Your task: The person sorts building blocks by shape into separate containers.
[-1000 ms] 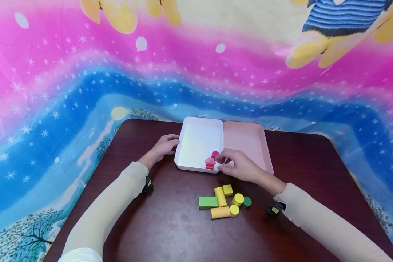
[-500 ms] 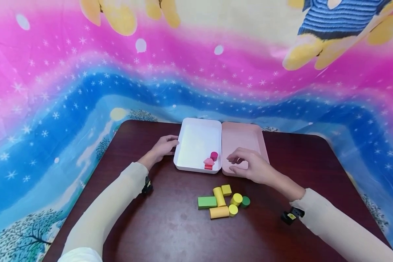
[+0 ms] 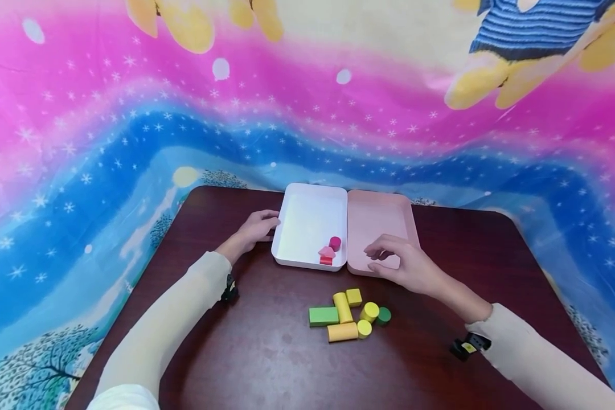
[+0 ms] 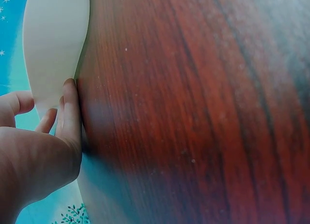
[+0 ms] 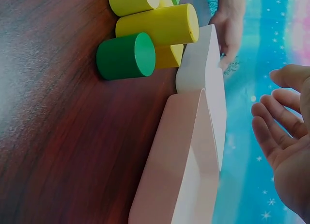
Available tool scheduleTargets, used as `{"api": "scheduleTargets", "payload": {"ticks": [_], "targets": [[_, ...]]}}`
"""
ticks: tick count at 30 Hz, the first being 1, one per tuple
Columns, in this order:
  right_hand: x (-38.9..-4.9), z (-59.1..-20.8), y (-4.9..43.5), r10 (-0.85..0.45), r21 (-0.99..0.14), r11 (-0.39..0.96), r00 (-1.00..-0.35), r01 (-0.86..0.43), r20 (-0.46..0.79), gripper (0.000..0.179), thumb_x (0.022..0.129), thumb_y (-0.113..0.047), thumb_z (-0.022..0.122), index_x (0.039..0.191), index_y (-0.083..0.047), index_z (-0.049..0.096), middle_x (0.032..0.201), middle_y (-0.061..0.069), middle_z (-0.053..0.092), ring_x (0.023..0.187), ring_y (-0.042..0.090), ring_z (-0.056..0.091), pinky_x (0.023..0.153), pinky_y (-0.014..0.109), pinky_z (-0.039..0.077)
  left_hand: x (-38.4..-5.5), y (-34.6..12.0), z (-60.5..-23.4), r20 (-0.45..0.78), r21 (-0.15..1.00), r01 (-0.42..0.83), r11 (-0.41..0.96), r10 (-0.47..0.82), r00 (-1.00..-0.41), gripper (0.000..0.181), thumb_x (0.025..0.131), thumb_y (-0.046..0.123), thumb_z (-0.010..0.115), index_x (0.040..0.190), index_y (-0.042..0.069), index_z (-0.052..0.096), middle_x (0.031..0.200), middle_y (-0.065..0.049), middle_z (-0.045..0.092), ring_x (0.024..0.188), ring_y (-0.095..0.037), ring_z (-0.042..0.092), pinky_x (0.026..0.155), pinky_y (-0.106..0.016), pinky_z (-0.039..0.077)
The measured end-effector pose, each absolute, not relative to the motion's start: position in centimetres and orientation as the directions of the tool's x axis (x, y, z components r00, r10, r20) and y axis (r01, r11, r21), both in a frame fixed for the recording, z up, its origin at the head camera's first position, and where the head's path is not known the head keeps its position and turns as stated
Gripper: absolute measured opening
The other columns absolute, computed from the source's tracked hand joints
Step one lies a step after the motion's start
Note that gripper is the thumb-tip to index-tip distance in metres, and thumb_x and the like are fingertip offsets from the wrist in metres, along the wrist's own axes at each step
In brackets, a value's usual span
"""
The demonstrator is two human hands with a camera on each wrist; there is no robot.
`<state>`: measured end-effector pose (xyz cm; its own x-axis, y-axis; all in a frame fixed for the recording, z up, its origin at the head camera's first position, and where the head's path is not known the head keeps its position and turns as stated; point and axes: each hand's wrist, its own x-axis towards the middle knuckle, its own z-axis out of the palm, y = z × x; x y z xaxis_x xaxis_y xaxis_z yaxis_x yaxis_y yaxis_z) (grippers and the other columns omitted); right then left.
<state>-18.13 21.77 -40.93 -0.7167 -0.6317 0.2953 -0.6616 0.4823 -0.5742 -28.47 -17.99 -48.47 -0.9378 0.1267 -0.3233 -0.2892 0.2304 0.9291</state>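
My left hand rests at the left wall of a white tray; in the left wrist view its fairly straight fingers touch the tray's outer side. Over the front part of a pink tray hovers my right hand, fingers relaxed and nothing between them. Inside the white tray's front right corner lie a magenta cylinder, a pink triangular block and a small red block.
On the dark wooden table, before the trays, sit a green rectangular block, a green cylinder, a yellow cube, several yellow cylinders and an orange-yellow block. A patterned cloth hangs behind.
My right hand has moved right, from beside the magenta cylinder in the white tray to above the pink tray. The left hand and the blocks stay where they were.
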Motion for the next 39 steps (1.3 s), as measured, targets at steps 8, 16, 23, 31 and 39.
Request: {"api": "scheduleTargets", "payload": {"ticks": [8,16,23,31,39], "targets": [[-17.5,-41.3,23.0,-0.613,-0.56,0.497,-0.725,-0.662,0.314,0.032,0.091,-0.01,0.085,0.118,-0.025,0.074,0.109,-0.014,0.069,0.097,0.01,0.069,0.086,0.034,0.062,-28.5,-18.0,-48.5,-0.319,0.931,-0.283,0.232,0.136,-0.938,0.046,0.111,0.025,0.056,0.154,0.009,0.052,0.143,-0.013,0.061,0.132,-0.03,0.06,0.107,-0.051,0.054],[-17.2,-42.0,24.0,-0.6,-0.566,0.489,-0.727,-0.664,0.335,0.033,0.092,-0.007,0.083,0.118,-0.025,0.074,0.108,-0.012,0.07,0.095,0.011,0.069,0.084,0.034,0.063,-28.5,-18.0,-48.7,-0.32,0.93,-0.284,0.235,0.132,-0.938,0.047,0.111,0.025,0.055,0.155,0.01,0.052,0.143,-0.014,0.061,0.131,-0.03,0.061,0.106,-0.05,0.055],[-16.4,-42.4,24.2,-0.593,-0.614,0.478,-0.747,-0.627,0.301,0.032,0.094,-0.011,0.083,0.12,-0.026,0.073,0.11,-0.006,0.071,0.098,0.012,0.069,0.085,0.037,0.064,-28.4,-18.0,-48.7,-0.306,0.933,-0.271,0.237,0.126,-0.944,0.047,0.111,0.025,0.055,0.155,0.009,0.052,0.142,-0.014,0.061,0.13,-0.03,0.061,0.106,-0.05,0.055],[-15.7,-43.2,24.8,-0.577,-0.665,0.478,-0.776,-0.574,0.255,0.028,0.095,-0.012,0.082,0.12,-0.021,0.073,0.111,0.003,0.072,0.098,0.013,0.07,0.084,0.045,0.065,-28.4,-17.9,-49.2,-0.314,0.928,-0.278,0.247,0.121,-0.942,0.047,0.111,0.026,0.055,0.155,0.009,0.052,0.143,-0.013,0.06,0.131,-0.03,0.06,0.105,-0.05,0.055],[-15.3,-43.9,25.2,-0.564,-0.657,0.504,-0.79,-0.561,0.241,0.028,0.094,-0.012,0.083,0.121,-0.012,0.074,0.112,0.006,0.073,0.1,0.026,0.072,0.084,0.052,0.064,-28.5,-17.8,-48.9,-0.31,0.93,-0.273,0.247,0.122,-0.943,0.047,0.11,0.025,0.056,0.155,0.01,0.052,0.143,-0.013,0.06,0.131,-0.03,0.06,0.105,-0.05,0.055]]}}
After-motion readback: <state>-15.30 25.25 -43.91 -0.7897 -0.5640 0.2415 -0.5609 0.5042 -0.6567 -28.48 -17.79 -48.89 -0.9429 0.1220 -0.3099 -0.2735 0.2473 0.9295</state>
